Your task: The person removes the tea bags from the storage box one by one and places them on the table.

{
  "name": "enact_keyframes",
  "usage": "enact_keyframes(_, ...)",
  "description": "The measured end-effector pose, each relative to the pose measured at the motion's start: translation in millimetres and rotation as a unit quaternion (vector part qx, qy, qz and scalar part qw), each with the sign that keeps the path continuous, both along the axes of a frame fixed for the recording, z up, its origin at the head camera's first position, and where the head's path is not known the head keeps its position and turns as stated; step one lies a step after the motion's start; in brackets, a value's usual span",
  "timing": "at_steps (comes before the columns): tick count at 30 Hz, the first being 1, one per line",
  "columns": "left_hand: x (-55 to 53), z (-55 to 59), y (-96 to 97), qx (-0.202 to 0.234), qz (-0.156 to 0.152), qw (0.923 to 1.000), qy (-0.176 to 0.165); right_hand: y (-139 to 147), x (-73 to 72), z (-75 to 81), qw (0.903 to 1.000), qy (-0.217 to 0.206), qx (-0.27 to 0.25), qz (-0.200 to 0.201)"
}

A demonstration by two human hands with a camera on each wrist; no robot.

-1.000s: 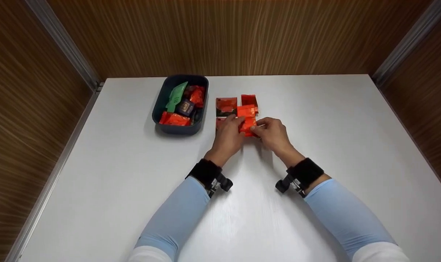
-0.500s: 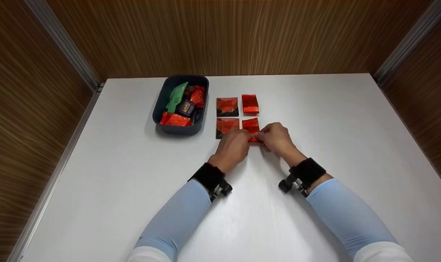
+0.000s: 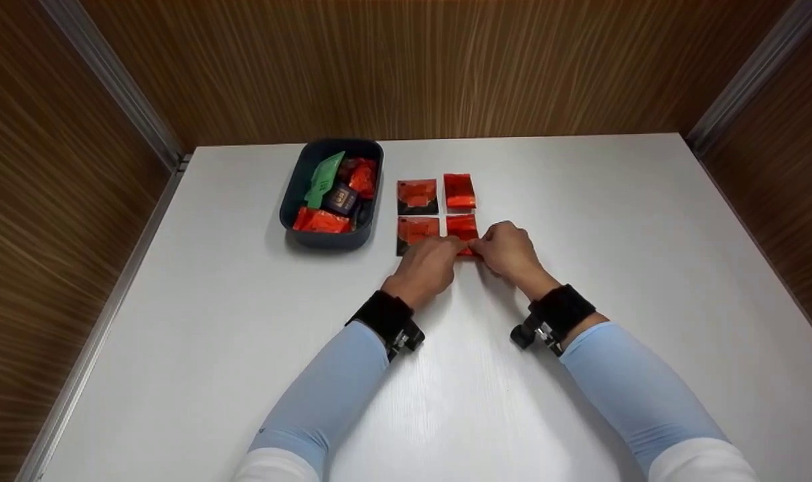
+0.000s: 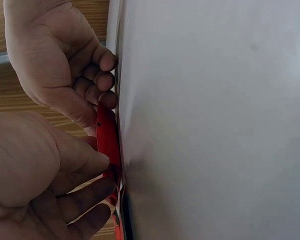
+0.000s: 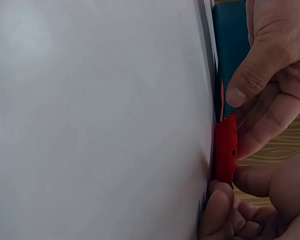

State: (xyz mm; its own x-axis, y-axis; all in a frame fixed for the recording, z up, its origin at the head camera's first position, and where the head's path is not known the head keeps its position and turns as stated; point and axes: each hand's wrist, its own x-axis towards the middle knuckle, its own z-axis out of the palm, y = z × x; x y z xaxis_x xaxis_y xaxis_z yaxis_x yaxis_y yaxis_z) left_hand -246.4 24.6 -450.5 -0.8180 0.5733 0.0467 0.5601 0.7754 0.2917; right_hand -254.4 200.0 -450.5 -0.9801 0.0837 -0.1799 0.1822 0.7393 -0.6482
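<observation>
A shiny red packet [image 3: 461,227] lies on the white table, at the near right of a two-by-two group. My left hand [image 3: 427,264] pinches its near left corner with thumb and index finger. At the near right corner my right hand [image 3: 509,251] pinches the same packet, its other fingers curled. Both wrist views show the red packet [image 4: 109,137] low against the tabletop between the two hands. Behind it is another red packet [image 3: 459,191]. To the left lie two flat red-and-black square packets, a far one [image 3: 417,195] and a near one [image 3: 416,229], partly covered by my left hand.
A dark blue box [image 3: 325,241] stands left of the packets. It holds a green packet [image 3: 324,179], a small dark navy packet [image 3: 341,199] and several red ones. A wood-grain panel [image 3: 432,67] rises behind the table, with side panels left and right.
A second ago the red packet was raised, overlapping the others. Both hands have brought it down toward me, into line with the group. Since half a second ago it has barely moved.
</observation>
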Motion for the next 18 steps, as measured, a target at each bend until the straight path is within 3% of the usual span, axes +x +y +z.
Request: enact_keyframes(18,-2.9,-0.9,-2.6,0.015,0.004,0.9998,-0.015,0.4,-1.3,-1.2,0.9995,0.018,0.023,0.014)
